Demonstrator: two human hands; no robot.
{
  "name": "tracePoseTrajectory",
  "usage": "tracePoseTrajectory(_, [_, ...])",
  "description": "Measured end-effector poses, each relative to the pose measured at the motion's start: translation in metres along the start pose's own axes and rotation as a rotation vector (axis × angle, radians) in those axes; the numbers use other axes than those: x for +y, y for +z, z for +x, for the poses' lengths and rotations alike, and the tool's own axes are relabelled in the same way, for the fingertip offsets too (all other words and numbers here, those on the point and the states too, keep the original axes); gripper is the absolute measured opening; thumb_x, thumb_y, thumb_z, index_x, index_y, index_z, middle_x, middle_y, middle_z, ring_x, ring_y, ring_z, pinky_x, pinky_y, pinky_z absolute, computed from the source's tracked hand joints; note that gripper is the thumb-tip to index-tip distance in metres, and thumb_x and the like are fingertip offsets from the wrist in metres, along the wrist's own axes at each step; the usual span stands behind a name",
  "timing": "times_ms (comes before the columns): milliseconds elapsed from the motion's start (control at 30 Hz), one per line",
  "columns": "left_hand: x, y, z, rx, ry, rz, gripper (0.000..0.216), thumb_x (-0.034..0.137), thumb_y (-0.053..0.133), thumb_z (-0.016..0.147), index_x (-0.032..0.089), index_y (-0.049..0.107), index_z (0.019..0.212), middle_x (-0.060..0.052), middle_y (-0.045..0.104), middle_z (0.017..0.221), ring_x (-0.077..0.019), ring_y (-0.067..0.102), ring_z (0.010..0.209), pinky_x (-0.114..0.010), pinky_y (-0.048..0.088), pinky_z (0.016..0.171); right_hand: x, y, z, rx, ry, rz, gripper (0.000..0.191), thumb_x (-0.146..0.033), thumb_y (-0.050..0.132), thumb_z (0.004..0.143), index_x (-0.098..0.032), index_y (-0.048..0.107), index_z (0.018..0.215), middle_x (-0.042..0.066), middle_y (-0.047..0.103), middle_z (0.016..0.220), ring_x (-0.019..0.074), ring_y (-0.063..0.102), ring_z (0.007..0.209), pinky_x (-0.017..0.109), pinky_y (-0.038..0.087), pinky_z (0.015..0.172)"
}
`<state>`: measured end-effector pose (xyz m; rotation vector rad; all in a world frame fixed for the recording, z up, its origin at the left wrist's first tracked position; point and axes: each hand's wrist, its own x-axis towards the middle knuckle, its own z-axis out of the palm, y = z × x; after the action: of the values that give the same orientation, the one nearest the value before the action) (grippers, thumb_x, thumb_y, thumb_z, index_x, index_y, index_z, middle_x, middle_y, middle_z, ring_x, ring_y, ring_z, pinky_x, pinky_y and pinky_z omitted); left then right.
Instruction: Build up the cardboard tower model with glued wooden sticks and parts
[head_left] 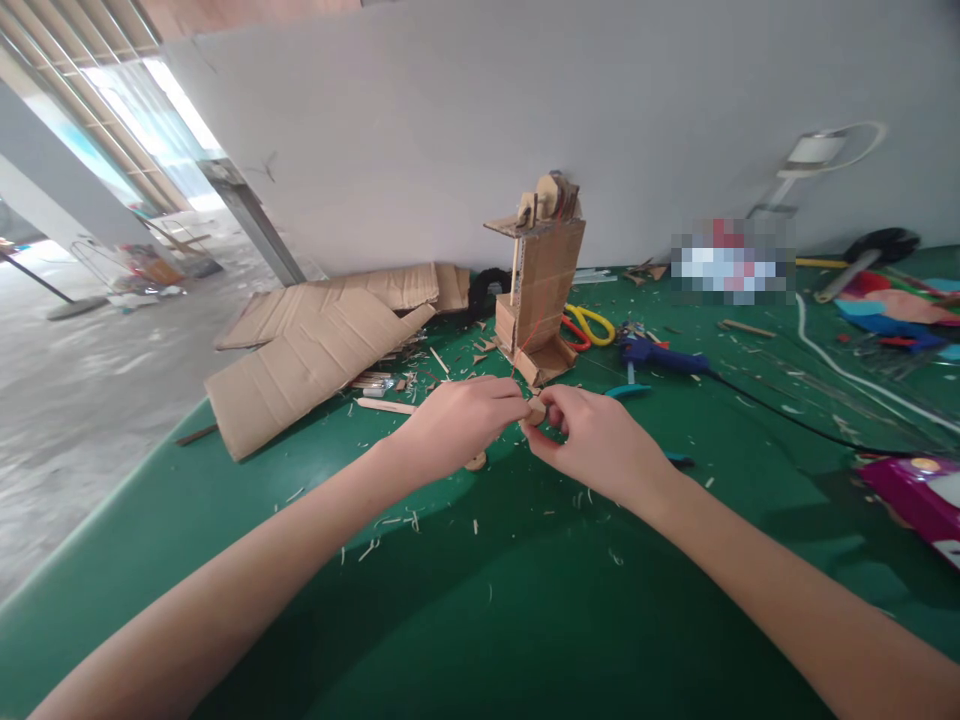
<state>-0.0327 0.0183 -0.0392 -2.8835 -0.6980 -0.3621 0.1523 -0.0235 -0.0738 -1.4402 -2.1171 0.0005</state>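
Observation:
Both my hands meet above the green table point(487, 620). My left hand point(461, 420) is closed in a pinch on a thin red thread point(525, 352) that runs up to the cardboard tower model point(541, 290) standing just behind. My right hand point(592, 435) is closed on a small round cardboard piece point(536, 409), held against the fingertips of the left hand. A second small cardboard disc point(475, 461) lies on the table under my left hand.
Flat cardboard sheets point(315, 345) lie at the left rear. Yellow and red scissors point(589, 325), a blue glue gun point(660, 355) with a black cord, teal pliers point(626, 391) and coloured felt point(892, 305) lie to the right. A purple packet point(919, 495) sits at the right edge. Cardboard scraps litter the table.

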Motion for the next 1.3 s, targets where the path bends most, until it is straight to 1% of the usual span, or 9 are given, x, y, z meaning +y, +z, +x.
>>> tracePoseTrajectory(200, [-0.007, 0.0, 0.0, -0.007, -0.049, -0.15, 0.024, 0.019, 0.04, 0.092, 0.02, 0.064, 0.092, -0.003, 0.061, 0.088, -0.0129, 0.058, 0.082, -0.024, 0.046, 0.068, -0.002, -0.001, 0.0, -0.002, 0.031, 0.047, 0.01, -0.029, 0.053, 0.078, -0.02, 0.052, 0.079, 0.002, 0.057, 0.069, 0.0152, 0.054, 0.061, 0.029, 0.041, 0.055])
tracePoseTrajectory(333, [-0.009, 0.004, 0.001, -0.01, -0.091, -0.229, 0.021, 0.019, 0.042, 0.091, 0.019, 0.063, 0.094, -0.003, 0.062, 0.091, -0.0135, 0.059, 0.084, -0.025, 0.047, 0.072, -0.003, -0.002, 0.001, -0.002, 0.036, 0.02, 0.01, -0.03, 0.054, 0.078, -0.02, 0.051, 0.078, 0.002, 0.057, 0.07, 0.0154, 0.054, 0.062, 0.029, 0.04, 0.054])
tracePoseTrajectory(467, [-0.011, 0.007, 0.003, 0.039, -0.144, -0.376, 0.019, 0.016, 0.045, 0.088, 0.018, 0.064, 0.091, -0.003, 0.063, 0.09, -0.0128, 0.059, 0.083, -0.026, 0.047, 0.072, -0.003, -0.005, 0.001, -0.001, 0.059, 0.038, 0.014, -0.032, 0.056, 0.077, -0.02, 0.053, 0.082, 0.003, 0.058, 0.073, 0.0165, 0.054, 0.065, 0.03, 0.041, 0.056])
tracePoseTrajectory(567, [-0.016, 0.008, 0.003, 0.079, -0.203, -0.556, 0.015, 0.016, 0.049, 0.085, 0.018, 0.064, 0.087, -0.002, 0.064, 0.088, -0.0108, 0.059, 0.079, -0.024, 0.048, 0.071, -0.003, -0.009, 0.002, 0.006, 0.056, 0.103, 0.024, -0.038, 0.057, 0.077, -0.019, 0.055, 0.091, 0.006, 0.061, 0.084, 0.0192, 0.057, 0.074, 0.031, 0.045, 0.06])
tracePoseTrajectory(667, [-0.02, 0.007, 0.003, 0.071, -0.305, -0.771, 0.013, 0.022, 0.052, 0.085, 0.017, 0.063, 0.087, -0.001, 0.065, 0.082, -0.0096, 0.058, 0.07, -0.023, 0.048, 0.064, -0.002, -0.011, 0.002, 0.017, 0.04, 0.19, 0.039, -0.041, 0.058, 0.076, -0.019, 0.052, 0.108, 0.009, 0.062, 0.099, 0.0227, 0.058, 0.086, 0.034, 0.048, 0.065])
tracePoseTrajectory(833, [-0.024, 0.008, 0.001, 0.101, -0.417, -1.075, 0.016, 0.028, 0.057, 0.082, 0.014, 0.062, 0.088, -0.001, 0.062, 0.075, -0.0078, 0.054, 0.061, -0.022, 0.045, 0.057, -0.003, -0.007, 0.001, 0.062, 0.012, 0.324, 0.052, -0.032, 0.057, 0.079, -0.019, 0.041, 0.127, 0.012, 0.058, 0.114, 0.0223, 0.059, 0.092, 0.035, 0.052, 0.072])
tracePoseTrajectory(1033, [-0.021, 0.014, 0.0, 0.112, -0.435, -1.302, 0.017, 0.03, 0.062, 0.08, 0.015, 0.061, 0.088, 0.001, 0.059, 0.07, -0.0068, 0.052, 0.059, -0.022, 0.044, 0.056, -0.006, -0.005, -0.001, 0.187, -0.067, 0.348, 0.04, -0.027, 0.052, 0.084, -0.02, 0.045, 0.123, 0.01, 0.058, 0.111, 0.0197, 0.059, 0.091, 0.034, 0.054, 0.073])
tracePoseTrajectory(1200, [-0.018, 0.021, 0.001, 0.106, -0.471, -1.427, 0.019, 0.032, 0.064, 0.078, 0.015, 0.061, 0.086, 0.002, 0.057, 0.066, -0.006, 0.051, 0.056, -0.02, 0.042, 0.052, -0.005, -0.008, -0.001, 0.223, -0.146, 0.313, 0.032, -0.025, 0.051, 0.087, -0.021, 0.049, 0.119, 0.008, 0.059, 0.104, 0.0167, 0.059, 0.086, 0.033, 0.053, 0.075])
tracePoseTrajectory(1300, [-0.017, 0.025, 0.002, 0.136, -0.476, -1.478, 0.019, 0.032, 0.067, 0.076, 0.015, 0.062, 0.083, 0.002, 0.058, 0.066, -0.0052, 0.05, 0.055, -0.019, 0.042, 0.053, -0.004, -0.008, -0.002, 0.224, -0.152, 0.301, 0.03, -0.025, 0.053, 0.087, -0.019, 0.052, 0.116, 0.007, 0.061, 0.096, 0.0163, 0.058, 0.082, 0.032, 0.053, 0.071])
